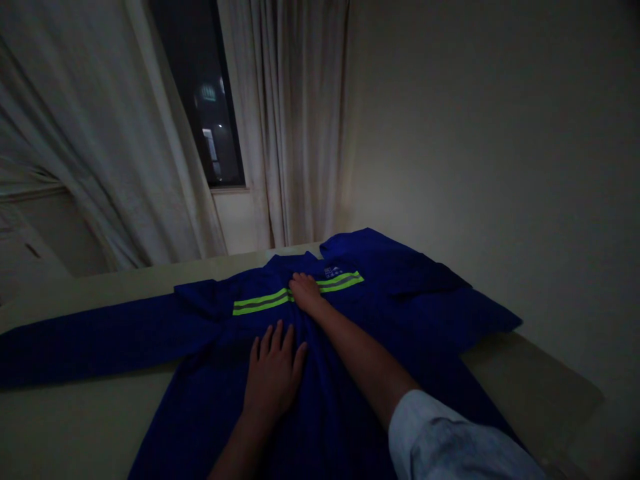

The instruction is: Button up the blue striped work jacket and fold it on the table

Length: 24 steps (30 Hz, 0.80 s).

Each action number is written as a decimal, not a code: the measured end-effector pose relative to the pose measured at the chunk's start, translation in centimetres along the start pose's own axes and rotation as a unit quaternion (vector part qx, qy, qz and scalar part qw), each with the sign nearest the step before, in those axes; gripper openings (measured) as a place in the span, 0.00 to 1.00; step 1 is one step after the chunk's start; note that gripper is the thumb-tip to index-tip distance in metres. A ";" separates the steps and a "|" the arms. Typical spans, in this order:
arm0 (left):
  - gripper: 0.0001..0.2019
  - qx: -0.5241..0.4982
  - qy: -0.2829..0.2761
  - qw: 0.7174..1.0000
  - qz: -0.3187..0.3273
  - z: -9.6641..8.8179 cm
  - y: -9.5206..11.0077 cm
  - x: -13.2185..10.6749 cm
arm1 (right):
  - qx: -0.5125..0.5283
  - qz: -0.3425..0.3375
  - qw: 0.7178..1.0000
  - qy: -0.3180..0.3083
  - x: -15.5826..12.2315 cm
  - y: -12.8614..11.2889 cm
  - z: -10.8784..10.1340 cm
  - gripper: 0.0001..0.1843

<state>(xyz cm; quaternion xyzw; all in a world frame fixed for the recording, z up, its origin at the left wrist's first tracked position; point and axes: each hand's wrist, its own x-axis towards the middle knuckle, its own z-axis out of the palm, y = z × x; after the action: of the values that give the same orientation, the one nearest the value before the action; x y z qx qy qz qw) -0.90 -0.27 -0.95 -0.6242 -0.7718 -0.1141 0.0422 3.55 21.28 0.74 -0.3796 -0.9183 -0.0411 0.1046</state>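
Observation:
A dark blue long-sleeved work jacket (350, 347) lies spread out, with a yellow-green reflective stripe (260, 304) across its chest and small white print (334, 272) just above the stripe. My left hand (274, 370) rests palm down on the lower front, its fingers spread. Farther up, my right hand (306, 293) is at the middle of the stripe, fingers bent and closed on the cloth by the front opening. Folds run down the jacket below that hand. Its fingertips are partly hidden against the fabric.
The pale tabletop (75, 427) carries the jacket, one sleeve reaching far left. A plain wall (490, 153) borders the right side. Behind stand long light curtains (295, 120) and a dark window (200, 87). The room is dim.

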 end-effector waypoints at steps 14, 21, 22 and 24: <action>0.34 -0.005 -0.013 1.000 0.007 -0.1 -0.3 0.1 | 0.161 0.176 0.965 0.113 -1.9 1.8 -0.4 0.24; 0.33 -0.042 0.003 0.999 0.004 0.1 -0.1 0.2 | 0.150 0.180 0.969 0.074 0.9 7.2 -1.8 0.28; 0.33 -0.049 0.005 0.999 0.001 0.0 -0.1 0.2 | 0.151 0.178 0.970 0.067 1.6 7.7 -1.9 0.28; 0.32 -0.059 0.003 0.998 -0.007 -0.1 0.0 0.2 | 0.155 0.181 0.970 0.054 2.8 8.4 -1.8 0.28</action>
<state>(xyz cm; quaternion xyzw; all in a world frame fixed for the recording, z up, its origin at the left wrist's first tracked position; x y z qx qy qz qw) -0.94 -0.10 -0.77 -0.6199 -0.7678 -0.1618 0.0066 7.84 28.92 3.08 -0.5157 -0.8225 0.1007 0.2176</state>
